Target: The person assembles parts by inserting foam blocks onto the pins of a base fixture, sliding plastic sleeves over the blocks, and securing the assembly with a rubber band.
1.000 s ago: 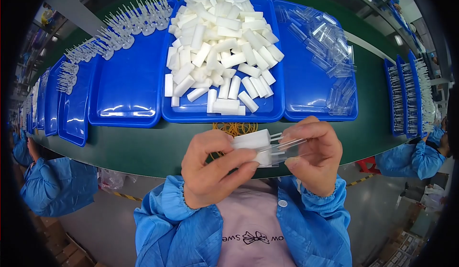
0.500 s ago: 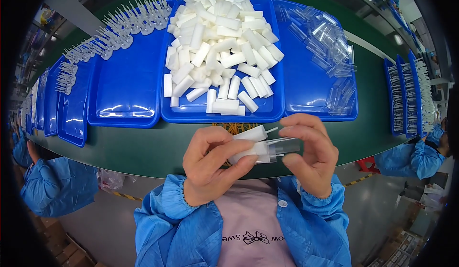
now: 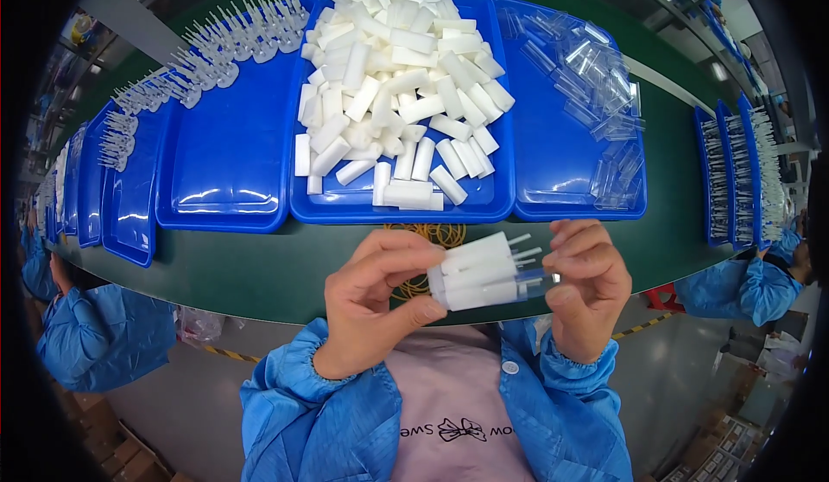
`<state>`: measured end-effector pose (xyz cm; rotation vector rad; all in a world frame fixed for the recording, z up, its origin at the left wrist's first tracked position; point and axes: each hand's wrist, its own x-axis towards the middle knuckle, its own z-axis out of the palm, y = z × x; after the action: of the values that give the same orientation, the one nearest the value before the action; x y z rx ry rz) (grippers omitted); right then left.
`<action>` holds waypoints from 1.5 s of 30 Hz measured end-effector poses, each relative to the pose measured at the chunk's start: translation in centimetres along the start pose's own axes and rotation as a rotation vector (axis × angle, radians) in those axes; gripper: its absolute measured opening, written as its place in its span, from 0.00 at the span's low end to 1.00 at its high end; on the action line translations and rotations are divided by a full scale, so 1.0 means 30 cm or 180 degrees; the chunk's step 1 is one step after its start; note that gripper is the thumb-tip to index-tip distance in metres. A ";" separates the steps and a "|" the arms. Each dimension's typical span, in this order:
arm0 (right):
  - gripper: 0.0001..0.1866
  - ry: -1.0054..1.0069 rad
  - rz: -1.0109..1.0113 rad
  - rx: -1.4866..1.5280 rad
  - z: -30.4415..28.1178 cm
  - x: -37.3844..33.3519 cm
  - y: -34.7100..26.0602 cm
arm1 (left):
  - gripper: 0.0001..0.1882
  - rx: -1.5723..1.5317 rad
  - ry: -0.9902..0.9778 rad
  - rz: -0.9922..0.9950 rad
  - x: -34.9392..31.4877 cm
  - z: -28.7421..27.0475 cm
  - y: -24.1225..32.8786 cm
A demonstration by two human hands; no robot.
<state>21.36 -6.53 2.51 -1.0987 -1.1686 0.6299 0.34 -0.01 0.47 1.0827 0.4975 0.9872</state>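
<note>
My left hand [image 3: 380,288] is closed round the base end of a clear plastic pronged holder [image 3: 439,288], tilted to the right. White foam cylinders [image 3: 477,260] sit side by side on its thin prongs, whose tips stick out on the right. Along the lowest foam cylinder runs a clear plastic tube [image 3: 537,282]; how far it covers the foam is blurred. At the tube's free end, my right hand [image 3: 591,283] has thumb and fingertips pinched together.
Ahead, a blue tray [image 3: 401,214] bears heaped white foam cylinders. To its right, another blue tray [image 3: 566,206] holds clear tubes [image 3: 617,175]. More pronged holders [image 3: 250,37] line the left tray's far edge. Brown rubber bands [image 3: 445,234] lie behind my hands. Co-workers' blue sleeves [image 3: 112,335] show.
My left hand has shifted its grip back to the holder's base, baring more of the foam cylinders. My right hand has moved a little right and its fingers have drawn together.
</note>
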 end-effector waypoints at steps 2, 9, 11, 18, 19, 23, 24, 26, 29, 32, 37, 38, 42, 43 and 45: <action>0.12 0.0118 0.0098 0.0182 0.027 -0.018 -0.001 | 0.24 0.0072 0.0110 0.0046 -0.008 0.022 0.002; 0.11 0.0216 0.0080 0.0285 0.043 -0.057 -0.004 | 0.22 0.0519 0.0252 0.0198 -0.010 0.040 0.019; 0.11 0.0206 0.0114 0.0256 0.049 -0.053 -0.005 | 0.23 0.0757 0.0109 0.0484 -0.006 0.032 0.013; 0.12 0.0117 -0.0036 -0.0029 0.038 -0.052 -0.002 | 0.22 0.0910 0.0058 0.0469 -0.004 0.030 0.007; 0.12 0.0053 -0.0096 -0.0186 0.034 -0.049 -0.006 | 0.24 0.0862 0.0030 0.0466 -0.003 0.028 0.001; 0.13 -0.0039 -0.0213 -0.0568 0.029 -0.023 -0.024 | 0.31 0.0207 0.0245 0.0275 0.006 0.055 -0.003; 0.13 -0.0039 -0.0218 -0.0565 0.038 -0.019 -0.038 | 0.31 0.0210 0.0245 0.0280 0.006 0.053 0.000; 0.13 0.0258 0.0094 -0.0591 0.061 -0.017 -0.063 | 0.35 0.0338 0.0108 0.0494 0.007 0.044 0.008; 0.14 -0.0010 -0.0551 -0.0824 0.037 -0.027 -0.041 | 0.32 0.0520 0.0163 0.0633 0.008 0.053 0.027; 0.15 0.0028 -0.0509 -0.0711 0.044 -0.029 -0.045 | 0.29 0.0940 0.0125 0.0679 -0.002 0.051 0.040; 0.14 0.0181 -0.0510 -0.0672 0.058 -0.031 -0.051 | 0.31 0.1424 -0.0209 0.0891 -0.010 0.024 0.041; 0.14 0.0091 -0.0574 -0.0743 0.051 -0.029 -0.048 | 0.31 0.1525 -0.0223 0.0959 -0.010 0.022 0.043; 0.16 -0.0073 -0.0644 -0.0899 0.054 -0.024 -0.056 | 0.27 0.1438 -0.0066 0.0945 0.009 0.045 0.076; 0.16 -0.0068 -0.0648 -0.0906 0.055 -0.026 -0.064 | 0.26 0.1401 -0.0172 0.0868 0.016 0.046 0.080; 0.18 -0.0233 -0.0705 -0.1396 0.054 -0.030 -0.083 | 0.24 0.1344 -0.0317 0.0806 0.026 0.048 0.079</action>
<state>19.22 -7.69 4.42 -1.2939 -1.5123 0.2459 0.82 0.23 3.29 1.5961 0.5079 1.0681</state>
